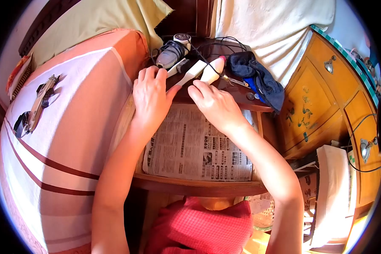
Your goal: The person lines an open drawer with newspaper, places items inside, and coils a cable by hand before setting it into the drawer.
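My left hand point(151, 93) is over the front edge of the dark tabletop, fingers bent forward and thumb apart. Its thumb meets the near end of a white flat-handled tool point(194, 71). Beyond its fingertips lies a small white-handled brush point(180, 67). My right hand point(213, 103) is at the same edge with its fingers curled, their tips hidden. Just past them rests a white bottle point(213, 70) with a pink end; contact is unclear. Below both hands, a pulled-out drawer point(216, 186) is lined with printed newspaper point(190, 148).
A grey corded device point(169, 54), black cable point(228, 41), dark cloth point(260, 78) and coins point(250, 96) are on the tabletop. A covered bed point(72, 139), with a strapped object point(40, 103) on it, borders the left. A wooden cabinet point(313, 101) stands at right.
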The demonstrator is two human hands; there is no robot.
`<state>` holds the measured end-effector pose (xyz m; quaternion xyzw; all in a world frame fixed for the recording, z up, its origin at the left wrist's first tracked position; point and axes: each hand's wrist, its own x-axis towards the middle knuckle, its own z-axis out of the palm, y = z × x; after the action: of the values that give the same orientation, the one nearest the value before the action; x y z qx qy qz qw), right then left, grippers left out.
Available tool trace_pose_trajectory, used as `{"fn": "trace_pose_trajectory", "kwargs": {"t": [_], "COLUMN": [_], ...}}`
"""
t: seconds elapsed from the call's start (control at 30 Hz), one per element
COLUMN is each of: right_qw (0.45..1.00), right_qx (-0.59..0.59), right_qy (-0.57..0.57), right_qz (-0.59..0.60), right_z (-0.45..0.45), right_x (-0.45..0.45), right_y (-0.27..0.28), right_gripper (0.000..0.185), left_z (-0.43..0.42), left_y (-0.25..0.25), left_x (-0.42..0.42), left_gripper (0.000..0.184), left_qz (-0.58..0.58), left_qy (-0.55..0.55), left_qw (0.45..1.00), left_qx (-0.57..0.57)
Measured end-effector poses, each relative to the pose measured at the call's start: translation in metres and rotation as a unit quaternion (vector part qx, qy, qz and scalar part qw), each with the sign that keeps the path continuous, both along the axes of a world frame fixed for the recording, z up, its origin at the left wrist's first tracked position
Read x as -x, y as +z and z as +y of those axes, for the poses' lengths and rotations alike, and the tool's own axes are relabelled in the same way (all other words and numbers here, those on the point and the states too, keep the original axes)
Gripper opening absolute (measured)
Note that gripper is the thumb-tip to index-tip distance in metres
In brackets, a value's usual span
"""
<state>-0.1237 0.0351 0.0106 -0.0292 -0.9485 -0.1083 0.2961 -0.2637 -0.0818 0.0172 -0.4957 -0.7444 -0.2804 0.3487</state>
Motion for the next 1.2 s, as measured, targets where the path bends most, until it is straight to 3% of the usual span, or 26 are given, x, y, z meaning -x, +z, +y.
{"fn": "trace_pose_trajectory", "kwargs": {"t": [0.07, 0.1, 0.17, 0.27, 0.33, 0.4, 0.43, 0.53, 0.57, 0.7, 0.8, 0.87, 0.93, 1.0, 1.07, 1.13, 1.2], "right_qw": [0.995, 0.995, 0.984, 0.979, 0.977, 0.970, 0.961, 0.923, 0.917, 0.877, 0.811, 0.838, 0.855, 0.921, 0.955, 0.971, 0.967], "right_qx": [-0.011, -0.012, 0.000, 0.044, 0.055, 0.084, 0.149, 0.227, 0.243, 0.330, 0.380, 0.341, 0.323, 0.272, 0.175, 0.007, -0.055], "right_qy": [0.059, 0.060, 0.134, 0.160, 0.161, 0.153, 0.137, 0.167, 0.166, 0.177, 0.300, 0.331, 0.320, 0.273, 0.233, 0.218, 0.199], "right_qz": [0.086, 0.085, 0.117, 0.122, 0.130, 0.171, 0.187, 0.263, 0.270, 0.301, 0.328, 0.267, 0.249, 0.047, -0.062, -0.097, -0.148], "right_z": [-0.003, -0.005, -0.008, -0.006, -0.004, -0.001, -0.007, -0.001, -0.003, -0.007, -0.008, -0.009, -0.018, -0.022, -0.026, -0.025, -0.012], "right_x": [-0.013, -0.018, -0.028, -0.040, -0.045, -0.047, -0.051, -0.053, -0.057, -0.075, -0.097, -0.128, -0.155, -0.176, -0.177, -0.165, -0.156], "right_y": [0.003, 0.002, 0.000, -0.003, -0.002, 0.000, 0.008, 0.013, 0.014, 0.014, 0.016, 0.017, 0.011, 0.017, -0.004, -0.017, -0.033], "right_gripper": [0.019, 0.019, 0.022, 0.026, 0.023, 0.020, 0.020, 0.020, 0.019, 0.019, 0.022, 0.026, 0.029, 0.026, 0.024, 0.025, 0.022], "left_z": [0.007, 0.009, 0.013, 0.019, 0.020, 0.021, 0.023, 0.032, 0.032, 0.010, -0.033, -0.064, -0.095, -0.116, -0.111, -0.088, -0.059], "left_y": [-0.002, -0.002, -0.001, -0.014, -0.012, -0.009, -0.013, -0.018, -0.020, -0.024, -0.004, 0.006, -0.002, -0.003, -0.023, -0.027, -0.037], "left_x": [0.006, 0.007, 0.008, 0.016, 0.010, 0.008, 0.006, 0.003, 0.000, -0.008, -0.041, -0.060, -0.061, -0.063, -0.058, -0.059, -0.067], "left_gripper": [0.052, 0.052, 0.066, 0.066, 0.060, 0.049, 0.032, 0.020, 0.006, 0.007, 0.005, 0.007, 0.009, 0.015, 0.019, 0.020, 0.021], "left_qz": [-0.035, -0.036, -0.167, -0.133, -0.141, -0.180, -0.150, -0.086, -0.031, -0.025, -0.110, -0.236, -0.315, -0.564, -0.607, -0.597, -0.603], "left_qy": [0.038, 0.039, 0.060, 0.018, 0.008, 0.021, 0.026, 0.082, 0.121, 0.093, 0.045, 0.019, -0.099, -0.167, -0.231, -0.230, -0.200], "left_qw": [0.998, 0.998, 0.977, 0.989, 0.988, 0.976, 0.981, 0.988, 0.984, 0.990, 0.991, 0.970, 0.939, 0.788, 0.730, 0.720, 0.711], "left_qx": [0.019, 0.019, 0.116, 0.066, 0.054, 0.120, 0.117, 0.099, 0.123, 0.104, 0.065, 0.062, 0.093, 0.184, 0.215, 0.269, 0.302]}}
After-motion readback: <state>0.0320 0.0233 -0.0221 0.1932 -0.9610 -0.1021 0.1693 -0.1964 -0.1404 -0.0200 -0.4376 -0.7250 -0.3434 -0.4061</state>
